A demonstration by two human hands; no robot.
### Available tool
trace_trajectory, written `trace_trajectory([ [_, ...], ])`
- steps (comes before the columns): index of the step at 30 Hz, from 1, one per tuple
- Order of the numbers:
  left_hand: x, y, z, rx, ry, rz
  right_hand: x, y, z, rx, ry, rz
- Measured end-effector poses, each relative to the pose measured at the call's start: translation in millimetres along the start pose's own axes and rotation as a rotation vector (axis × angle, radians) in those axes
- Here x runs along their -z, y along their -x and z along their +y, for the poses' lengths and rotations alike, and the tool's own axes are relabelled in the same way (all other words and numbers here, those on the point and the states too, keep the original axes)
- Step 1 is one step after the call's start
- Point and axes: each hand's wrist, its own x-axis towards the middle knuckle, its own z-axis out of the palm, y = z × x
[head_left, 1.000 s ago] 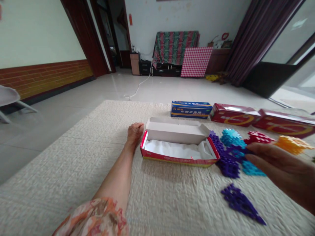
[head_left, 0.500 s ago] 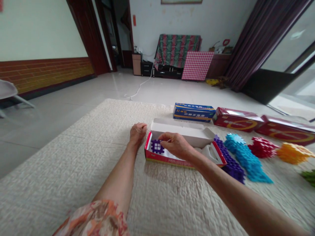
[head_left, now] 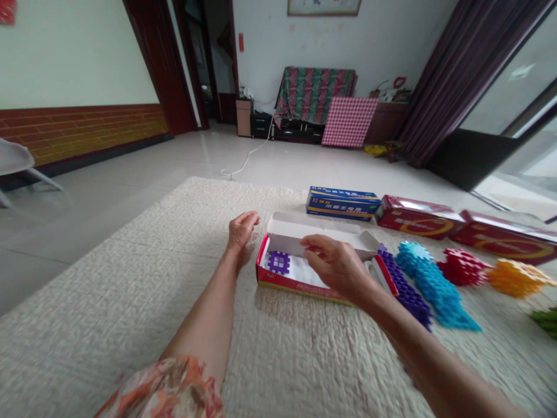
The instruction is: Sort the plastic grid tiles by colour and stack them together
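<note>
An open cardboard box [head_left: 300, 288], red on the outside and white inside, lies on the cream mat with its lid flap raised at the back. A purple interlocking plastic square [head_left: 279, 263] with a windowed centre rests at the box's left end. Over the middle of the box is my right hand [head_left: 335, 261], its thumb and fingers apart and nothing visible between them. My left hand [head_left: 242, 235] is beside the box's left end, fingers loosely extended and holding nothing. Just right of the box lies a row of purple squares [head_left: 407, 290].
Light blue [head_left: 439, 284], red [head_left: 463, 266] and yellow pieces [head_left: 517, 277] lie to the right, with green ones [head_left: 546, 321] at the edge. Behind stand a blue box [head_left: 342, 203] and two dark red boxes [head_left: 420, 216]. A white cable [head_left: 248, 157] crosses the tiled floor.
My right hand has let go of the purple square, left it in the box and moved right. My left hand has loosened from a curled shape. The view has tilted up slightly.
</note>
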Motion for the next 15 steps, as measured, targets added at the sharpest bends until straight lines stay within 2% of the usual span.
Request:
trace_trajectory([
  [2,5.5,1.4,22.1,-0.049,0.128,-0.005,16.1,14.0,4.5,0.059,0.081,0.139],
  [4,12.4,6.7,50.1,-0.185,0.131,-0.074,30.3,28.3,16.9,0.078,0.186,0.234],
  [6,17.1,15.7,77.6,-0.319,0.009,-0.209,40.7,40.8,36.4,0.049,0.297,0.326],
  [8,17.3,26.0,97.4,-0.434,-0.171,-0.363,47.2,50.2,58.5,-0.014,0.380,0.350],
  [10,13.0,34.4,105.2,-0.500,-0.328,-0.486,50.9,56.4,77.4,-0.079,0.409,0.331],
  [13,3.1,39.6,97.6,-0.510,-0.509,-0.591,53.7,61.1,92.4,-0.144,0.384,0.291],
  [15,-2.2,39.2,87.7,-0.482,-0.578,-0.536,54.5,62.3,95.4,-0.170,0.339,0.278],
])
